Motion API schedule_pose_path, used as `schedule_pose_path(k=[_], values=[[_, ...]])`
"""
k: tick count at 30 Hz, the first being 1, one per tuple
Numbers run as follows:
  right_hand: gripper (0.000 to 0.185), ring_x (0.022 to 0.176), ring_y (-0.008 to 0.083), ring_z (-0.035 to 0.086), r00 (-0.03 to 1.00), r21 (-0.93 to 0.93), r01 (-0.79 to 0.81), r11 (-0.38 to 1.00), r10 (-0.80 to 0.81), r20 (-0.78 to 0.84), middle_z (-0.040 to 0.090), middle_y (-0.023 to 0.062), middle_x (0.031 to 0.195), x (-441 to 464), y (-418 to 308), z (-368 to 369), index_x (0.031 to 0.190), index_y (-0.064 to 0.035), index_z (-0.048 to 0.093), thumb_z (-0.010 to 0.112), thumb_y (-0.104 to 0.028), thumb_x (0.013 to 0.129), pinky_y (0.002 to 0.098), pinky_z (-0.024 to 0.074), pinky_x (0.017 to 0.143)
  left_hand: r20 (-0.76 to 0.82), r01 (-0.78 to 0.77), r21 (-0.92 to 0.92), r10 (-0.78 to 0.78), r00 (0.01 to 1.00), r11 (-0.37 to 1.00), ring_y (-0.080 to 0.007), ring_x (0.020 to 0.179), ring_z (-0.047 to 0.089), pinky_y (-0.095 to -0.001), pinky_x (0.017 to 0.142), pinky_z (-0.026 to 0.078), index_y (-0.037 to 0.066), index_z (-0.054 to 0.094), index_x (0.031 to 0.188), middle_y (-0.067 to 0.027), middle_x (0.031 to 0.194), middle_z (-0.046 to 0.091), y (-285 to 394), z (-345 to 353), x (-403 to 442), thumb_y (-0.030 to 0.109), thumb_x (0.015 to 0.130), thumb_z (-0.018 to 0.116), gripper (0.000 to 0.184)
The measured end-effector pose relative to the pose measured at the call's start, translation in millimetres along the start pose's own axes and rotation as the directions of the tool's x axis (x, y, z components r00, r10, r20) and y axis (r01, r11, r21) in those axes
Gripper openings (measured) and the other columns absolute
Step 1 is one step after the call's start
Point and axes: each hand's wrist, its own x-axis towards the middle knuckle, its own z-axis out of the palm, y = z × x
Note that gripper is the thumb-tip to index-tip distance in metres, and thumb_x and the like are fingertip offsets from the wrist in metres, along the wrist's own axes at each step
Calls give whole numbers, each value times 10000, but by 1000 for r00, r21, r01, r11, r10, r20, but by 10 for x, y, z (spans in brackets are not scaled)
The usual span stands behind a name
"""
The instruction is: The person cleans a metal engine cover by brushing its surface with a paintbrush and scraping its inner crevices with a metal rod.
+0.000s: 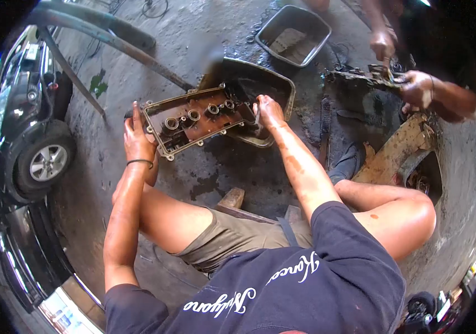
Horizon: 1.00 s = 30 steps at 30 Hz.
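Observation:
An engine valve cover [199, 119] is tilted with its hollow inner side facing me, showing several round spark plug tube openings in a row. My left hand [137, 139] grips its left end, fingers extended along the edge and the thumb side hidden. Close to its right end is my right hand [271, 113], fingers closed around a small, thin greyish thing that I cannot make out. Beneath and behind the cover sits a dark, oily basin [274, 83], partly hidden by it.
A second grey basin [293, 36] stands farther back. At the right, another person's hands [416, 89] work on a dirty metal part [366, 77]. A metal stand leg [132, 53] slants in from the upper left. A dark car [32, 122] is at the left.

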Motion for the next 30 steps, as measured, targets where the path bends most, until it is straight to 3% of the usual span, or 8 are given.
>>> schedule_pose_path(k=[3, 6, 8, 10, 12, 20, 23, 30], values=[[240, 826, 403, 695, 983, 28, -40, 999, 35, 180, 706, 229, 871, -18, -68, -31, 891, -25, 700, 628, -251, 856, 491, 562, 774, 48, 316, -377, -322, 945, 870, -340, 951, 650, -410, 797, 553, 241, 242, 1570, -172, 1135, 602, 28, 112, -57, 58, 830, 669, 873], [247, 840, 394, 702, 995, 69, -98, 993, 96, 30, 704, 251, 880, -29, -58, -135, 898, -13, 718, 646, -238, 825, 487, 560, 766, 496, 537, -843, -351, 794, 24, -162, 737, 634, -307, 575, 518, 143, 393, 1505, -91, 1003, 624, -133, 188, 137, 119, 895, 650, 662], [244, 829, 394, 702, 998, 14, 9, 1000, -10, 55, 708, 242, 896, -81, -12, -82, 911, -20, 725, 644, -236, 832, 474, 559, 764, 521, 513, -847, -419, 743, -142, -167, 868, 631, -311, 724, 545, 123, 373, 1514, -101, 1125, 619, 119, 122, 120, 248, 877, 696, 725], [241, 859, 386, 703, 960, 177, -59, 982, 8, 279, 714, 225, 899, -111, -3, -121, 908, -34, 732, 650, -249, 837, 458, 558, 779, 52, 180, -866, -274, 960, 467, -228, 1038, 622, -330, 863, 535, 42, 330, 1511, -131, 1219, 598, 338, 219, 128, 218, 835, 761, 821], [229, 900, 372, 702, 926, 173, -172, 970, 99, 364, 719, 210, 902, -54, -20, -170, 900, -50, 740, 656, -256, 844, 443, 555, 802, 124, 253, -862, -300, 946, 440, -216, 1077, 626, -319, 936, 521, 30, 301, 1517, -129, 1262, 594, 407, 114, 189, -101, 742, 690, 877], [269, 900, 399, 688, 966, -135, 159, 978, -126, 227, 714, 217, 924, -34, 50, -283, 987, -18, 685, 630, -256, 874, 475, 553, 812, 159, 94, -923, 147, 976, 372, -141, 924, 647, -263, 760, 537, 154, 370, 1541, -104, 1264, 619, 81, 119, 1020, -140, 642, 559, 965], [283, 879, 405, 685, 926, -44, 90, 995, -68, 372, 712, 216, 900, 4, -109, -214, 896, -8, 689, 640, -286, 869, 475, 559, 782, 26, -98, -730, 170, 985, 676, -164, 1042, 623, -270, 863, 532, 199, 369, 1551, -105, 1401, 533, -3, 234, 1290, -116, 654, 565, 970], [253, 707, 169, 724, 967, 547, -200, 813, 74, 244, 736, 106, 755, 96, -210, -400, 961, -34, 753, 635, -231, 855, 327, 566, 673, 197, 138, -894, 98, 975, 425, -138, 832, 612, -251, 654, 484, 164, 426, 1503, -49, 1100, 661, -405, 456, 1629, -83, 713, 518, 833]])
